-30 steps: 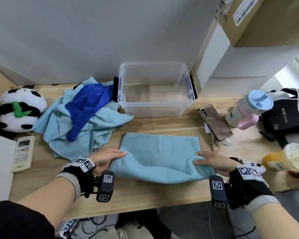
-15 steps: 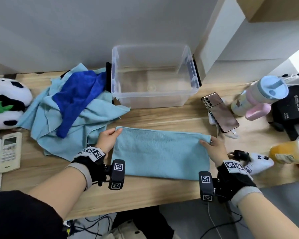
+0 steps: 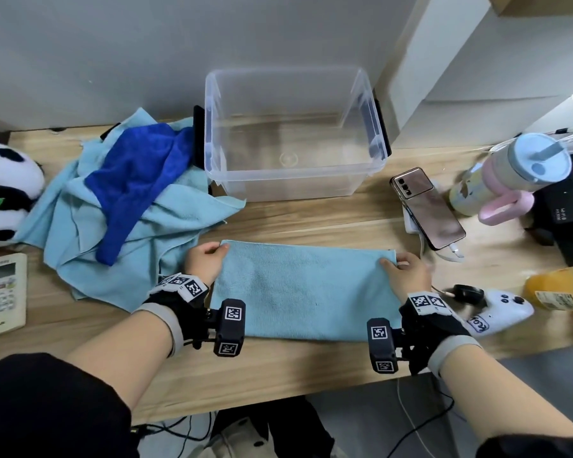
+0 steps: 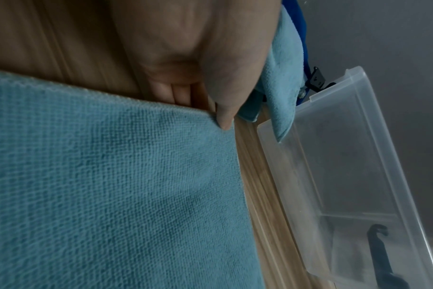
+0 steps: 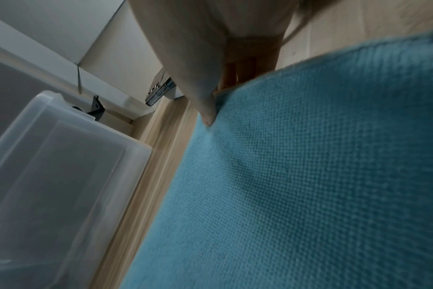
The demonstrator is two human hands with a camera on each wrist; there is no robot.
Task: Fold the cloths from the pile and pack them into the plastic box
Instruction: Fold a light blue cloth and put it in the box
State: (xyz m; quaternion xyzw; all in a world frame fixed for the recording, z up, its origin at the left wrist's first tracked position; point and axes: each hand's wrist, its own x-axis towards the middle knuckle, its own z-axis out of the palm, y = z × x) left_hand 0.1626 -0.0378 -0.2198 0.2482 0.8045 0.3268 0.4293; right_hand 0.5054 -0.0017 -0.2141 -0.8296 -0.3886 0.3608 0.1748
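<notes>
Progress is judged to be early: the plastic box (image 3: pixel 291 133) stands at the back of the desk (image 3: pixel 278 368) with nothing seen inside it, and no cloth has yet been packed. One light blue cloth (image 3: pixel 305 289) is laid flat on the desk in front of the box as a long rectangle, apparently folded once; the doubled layers cannot be confirmed from these views. Its far left corner is pinched by the left hand (image 3: pixel 204 262), thumb on top and fingers tucked beneath, as is shown in the left wrist view (image 4: pixel 198 64). Its far right corner is pinched in the same manner by the right hand (image 3: pixel 407 276), the thumb pressed on the edge in the right wrist view (image 5: pixel 205 64). Further folds are probably needed before the cloth fits the box. The pile (image 3: pixel 129 213) of light blue cloths, with a dark blue cloth (image 3: pixel 136 176) draped on top, is left untouched beside the box on the left, so most of the work remains.

Compared with a second ago, the cloth has been drawn out flatter and squarer, and both hands have been moved from the near edge up to the far corners. Compared with half a second ago, little is changed: the same corners are held, and the far edge has been pulled straight.
</notes>
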